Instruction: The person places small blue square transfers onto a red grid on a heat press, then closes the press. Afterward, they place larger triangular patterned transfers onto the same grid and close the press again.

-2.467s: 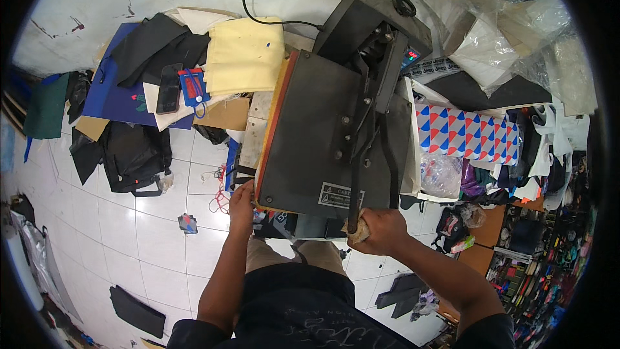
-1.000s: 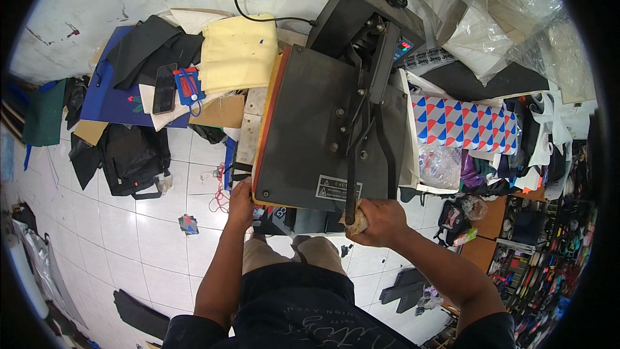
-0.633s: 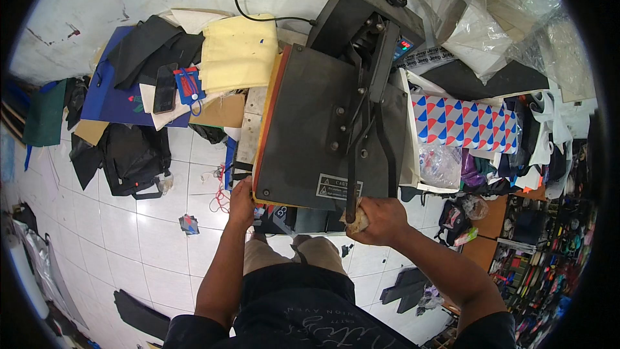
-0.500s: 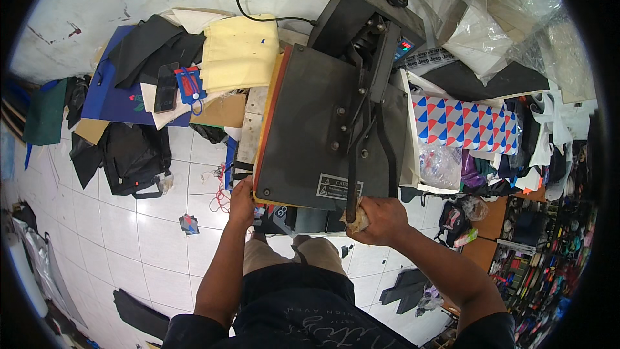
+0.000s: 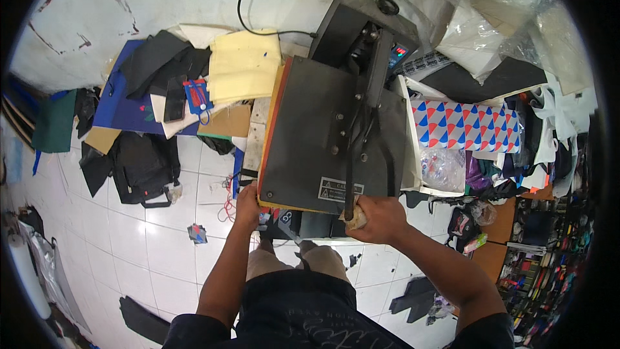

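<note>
A dark heat press (image 5: 310, 136) with a thick upper plate and long lever arms stands in front of me. My right hand (image 5: 382, 220) is wrapped round the worn, pale-wrapped grip (image 5: 355, 216) at the front end of its lever handle. Close against the plate's front left corner is my left hand (image 5: 247, 208); its fingertips are hidden there, so I cannot tell what they hold. An orange and yellow layer (image 5: 272, 129) shows along the plate's left edge. Dark pieces with light print (image 5: 284, 223) lie below the front edge, partly covered by the plate.
Left of the press are folded yellow cloth (image 5: 242, 64), a black phone (image 5: 175, 98) and a blue-red card on a cord (image 5: 197, 95). A patterned red-blue sheet (image 5: 465, 126) lies in a white box at right. A black bag (image 5: 145, 165) sits on the tiled floor.
The whole view has shifted slightly, so the press and surrounding things appear a little lower and more wall shows. Both hands keep their places at the press.
</note>
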{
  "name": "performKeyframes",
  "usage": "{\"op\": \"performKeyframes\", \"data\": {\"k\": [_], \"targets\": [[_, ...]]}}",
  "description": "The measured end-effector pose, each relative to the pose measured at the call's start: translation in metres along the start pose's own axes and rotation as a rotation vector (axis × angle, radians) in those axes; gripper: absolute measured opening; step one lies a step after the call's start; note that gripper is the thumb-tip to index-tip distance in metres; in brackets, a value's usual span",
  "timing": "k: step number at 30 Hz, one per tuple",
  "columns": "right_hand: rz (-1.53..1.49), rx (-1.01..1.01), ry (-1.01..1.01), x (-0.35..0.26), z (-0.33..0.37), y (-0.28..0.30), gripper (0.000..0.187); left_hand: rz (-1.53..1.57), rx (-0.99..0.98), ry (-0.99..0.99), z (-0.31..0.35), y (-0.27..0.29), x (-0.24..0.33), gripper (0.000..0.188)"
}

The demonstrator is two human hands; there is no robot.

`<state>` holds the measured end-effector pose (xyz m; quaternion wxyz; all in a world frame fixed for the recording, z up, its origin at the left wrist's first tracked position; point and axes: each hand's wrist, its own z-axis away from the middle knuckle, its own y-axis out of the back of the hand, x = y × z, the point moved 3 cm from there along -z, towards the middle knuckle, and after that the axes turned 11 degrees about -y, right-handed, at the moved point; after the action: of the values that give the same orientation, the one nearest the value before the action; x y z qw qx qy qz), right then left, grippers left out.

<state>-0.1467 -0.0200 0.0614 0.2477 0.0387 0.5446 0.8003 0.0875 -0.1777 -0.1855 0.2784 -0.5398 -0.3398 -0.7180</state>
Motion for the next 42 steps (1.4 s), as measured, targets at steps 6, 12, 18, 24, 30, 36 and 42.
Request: {"op": "performKeyframes", "data": {"k": [6,12,18,24,30,36,42], "targets": [[0.005,-0.007,-0.019,-0.006,0.005,0.012,0.052,0.275,0.020,0.113,-0.004,-0.002,-0.006,0.038],[0.037,-0.088,-0.068,-0.017,0.012,0.043,0.055,0.690,0.006,0.292,-0.013,-0.004,-0.022,0.029],[0.051,-0.168,-0.144,-0.024,0.031,0.108,0.060,0.806,0.061,0.427,-0.007,-0.008,-0.031,0.027],[-0.057,0.110,-0.131,-0.039,0.027,0.260,0.045,0.513,0.084,0.073,-0.006,0.010,-0.038,0.028],[0.240,0.642,0.068,0.030,-0.021,0.399,0.048,0.448,0.233,0.347,0.021,0.022,-0.040,0.031],[0.393,0.958,-0.075,0.026,-0.068,0.454,0.080,0.418,0.211,0.470,0.090,0.054,-0.033,0.035],[0.337,1.082,-0.041,0.028,-0.089,0.466,0.065,0.256,0.307,0.417,0.123,0.073,-0.027,0.034]]}}
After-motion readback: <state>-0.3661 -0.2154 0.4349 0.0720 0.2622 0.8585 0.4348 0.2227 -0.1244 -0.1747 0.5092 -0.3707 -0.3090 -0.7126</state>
